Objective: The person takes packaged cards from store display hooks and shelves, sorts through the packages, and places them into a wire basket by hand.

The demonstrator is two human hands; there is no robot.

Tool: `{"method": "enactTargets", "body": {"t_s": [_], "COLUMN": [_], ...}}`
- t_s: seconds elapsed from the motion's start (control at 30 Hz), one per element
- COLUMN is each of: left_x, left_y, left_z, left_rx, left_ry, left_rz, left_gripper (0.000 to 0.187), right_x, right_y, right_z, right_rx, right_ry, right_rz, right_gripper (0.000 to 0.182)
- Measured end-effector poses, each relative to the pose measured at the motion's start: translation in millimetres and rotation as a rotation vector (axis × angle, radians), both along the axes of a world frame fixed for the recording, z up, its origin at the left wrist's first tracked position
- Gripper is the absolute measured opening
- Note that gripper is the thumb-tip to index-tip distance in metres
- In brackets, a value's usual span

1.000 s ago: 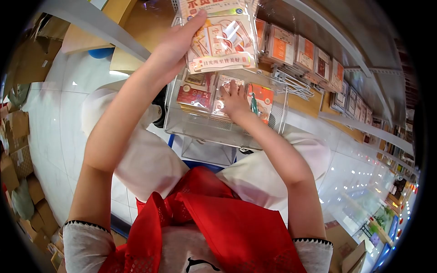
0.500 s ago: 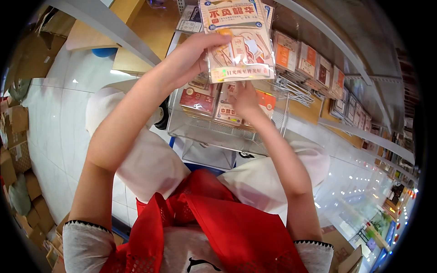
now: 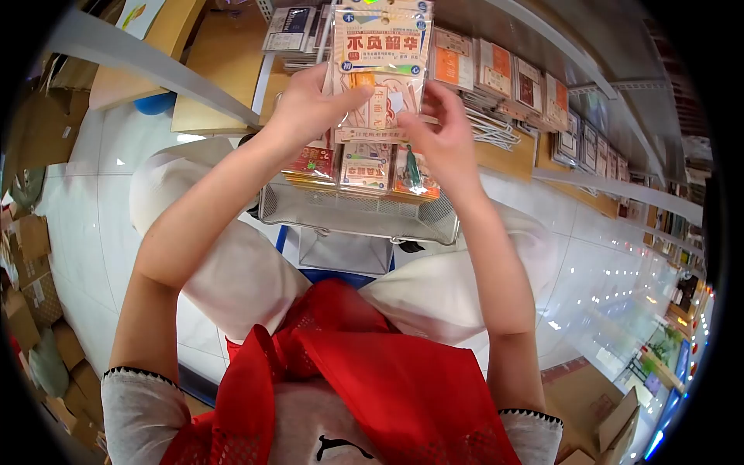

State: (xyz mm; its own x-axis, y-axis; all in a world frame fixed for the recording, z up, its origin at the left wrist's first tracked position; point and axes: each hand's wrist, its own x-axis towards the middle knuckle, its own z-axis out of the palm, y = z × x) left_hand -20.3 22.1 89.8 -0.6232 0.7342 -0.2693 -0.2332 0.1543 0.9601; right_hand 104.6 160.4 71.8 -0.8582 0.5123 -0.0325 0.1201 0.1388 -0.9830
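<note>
A cream-coloured flat packet [image 3: 381,101] in a clear plastic sleeve, with orange and blue print and Chinese characters, is held up in front of me. My left hand [image 3: 310,108] grips its left edge, thumb across the front. At the lower right edge, my right hand [image 3: 443,136] pinches the packet with thumb and fingers. Beneath it stands a silver wire mesh basket [image 3: 349,215]. Rows of sleeved packets fill it: a red packet [image 3: 316,161], a cream packet [image 3: 366,168] and an orange packet [image 3: 425,186], with a green tassel-like shape near my right hand.
Display racks on the right hold rows of sleeved packets [image 3: 494,68], with metal hooks [image 3: 496,133] below. More packets [image 3: 291,29] stand behind at the left. A grey metal post [image 3: 167,74] slants across the left. Cardboard boxes [image 3: 31,248] line the far left floor.
My right hand has risen from the packets in the basket to the lower right edge of the held packet. The view has shifted, and the packet appears slightly lower and further left.
</note>
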Motion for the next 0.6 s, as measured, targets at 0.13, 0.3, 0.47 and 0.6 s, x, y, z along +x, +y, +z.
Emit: {"method": "enactTargets", "body": {"t_s": [0.13,0.3,0.47,0.6], "left_x": [9,16,12,8], "left_y": [6,7,2,-2], "left_z": [-9,-17,-22,-9], "left_rx": [-0.086,-0.016,0.046,-0.054], "left_ry": [0.167,0.204,0.110,-0.001], "left_rz": [0.010,-0.082,-0.151,-0.177], "left_gripper": [0.036,0.047,0.045,0.042], "right_x": [-3,-5,-8,-9], "right_y": [-11,-12,-9,-2], "right_z": [6,-3,1,-6], "right_rx": [0.434,0.348,0.118,-0.091], "right_ry": [-0.100,-0.067,-0.053,-0.083], "right_rz": [0.121,0.032,-0.008,-0.115], "right_gripper": [0.080,0.081,0.081,0.067]}}
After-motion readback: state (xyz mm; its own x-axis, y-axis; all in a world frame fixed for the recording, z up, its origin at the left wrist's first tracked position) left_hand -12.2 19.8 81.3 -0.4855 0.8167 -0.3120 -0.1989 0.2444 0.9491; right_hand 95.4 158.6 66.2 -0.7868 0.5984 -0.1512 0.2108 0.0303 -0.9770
